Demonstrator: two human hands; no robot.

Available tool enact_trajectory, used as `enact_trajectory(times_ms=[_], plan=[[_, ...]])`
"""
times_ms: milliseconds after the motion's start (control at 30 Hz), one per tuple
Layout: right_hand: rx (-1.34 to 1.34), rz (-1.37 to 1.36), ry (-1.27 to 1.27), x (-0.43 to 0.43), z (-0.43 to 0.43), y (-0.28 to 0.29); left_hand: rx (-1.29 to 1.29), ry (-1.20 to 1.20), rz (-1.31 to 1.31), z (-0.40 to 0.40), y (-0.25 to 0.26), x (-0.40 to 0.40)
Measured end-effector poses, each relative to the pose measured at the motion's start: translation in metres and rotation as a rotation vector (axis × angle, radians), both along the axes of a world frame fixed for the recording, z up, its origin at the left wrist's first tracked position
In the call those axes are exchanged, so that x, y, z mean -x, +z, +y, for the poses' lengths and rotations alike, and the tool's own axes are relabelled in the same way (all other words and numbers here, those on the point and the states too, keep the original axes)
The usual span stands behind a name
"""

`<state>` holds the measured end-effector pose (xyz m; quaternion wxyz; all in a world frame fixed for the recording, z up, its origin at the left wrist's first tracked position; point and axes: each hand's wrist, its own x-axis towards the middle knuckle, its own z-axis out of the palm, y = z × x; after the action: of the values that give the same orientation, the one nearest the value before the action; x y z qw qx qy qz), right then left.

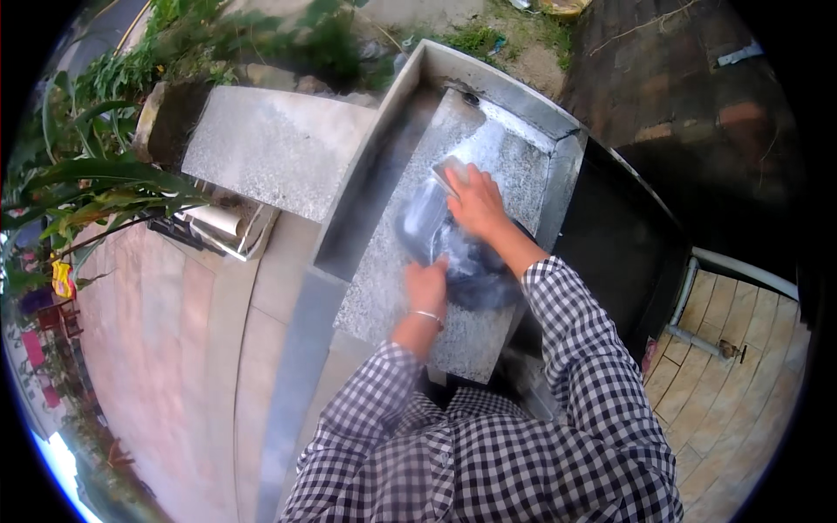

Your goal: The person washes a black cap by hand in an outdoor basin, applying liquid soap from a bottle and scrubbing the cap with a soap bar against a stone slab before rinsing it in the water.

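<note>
A dark wet cloth (480,287), streaked with white suds, lies bunched on a rough grey stone slab (386,287) in front of me. My right hand (476,199) grips a pale scrubbing brush (444,171) over the cloth's far left part; its underside is hidden. My left hand (426,284), with a thin bangle at the wrist, holds the cloth's near left edge between thumb and fingers. The motion is blurred there. White foam (480,140) spreads across the slab beyond the brush.
A raised concrete rim (500,78) surrounds the slab's far end. Another slab (281,144) stands to the left, above a white rack (252,235). Plant leaves (124,176) reach in from the left. A pipe with a tap (726,348) is fixed at the right by the tiles.
</note>
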<state>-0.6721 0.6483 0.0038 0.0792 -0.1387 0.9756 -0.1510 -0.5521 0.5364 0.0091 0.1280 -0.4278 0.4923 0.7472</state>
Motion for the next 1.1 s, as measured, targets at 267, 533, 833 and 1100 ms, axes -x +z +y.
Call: enact_trajectory(times_ms=[267, 533, 833, 1100], plan=[[0.083, 0.026, -0.077, 0.019, 0.001, -0.014, 0.032, -0.015, -0.052, 0.006, 0.01, 0.004], [0.208, 0.08, 0.212, -0.034, -0.012, 0.006, -0.055, 0.033, -0.031, -0.001, 0.006, -0.001], [0.264, 0.18, 0.236, -0.037, -0.014, -0.004, -0.073, 0.107, 0.05, 0.001, -0.001, -0.004], [0.057, -0.149, -0.216, 0.03, 0.009, -0.001, -0.191, 0.165, 0.027, -0.001, 0.034, 0.017]])
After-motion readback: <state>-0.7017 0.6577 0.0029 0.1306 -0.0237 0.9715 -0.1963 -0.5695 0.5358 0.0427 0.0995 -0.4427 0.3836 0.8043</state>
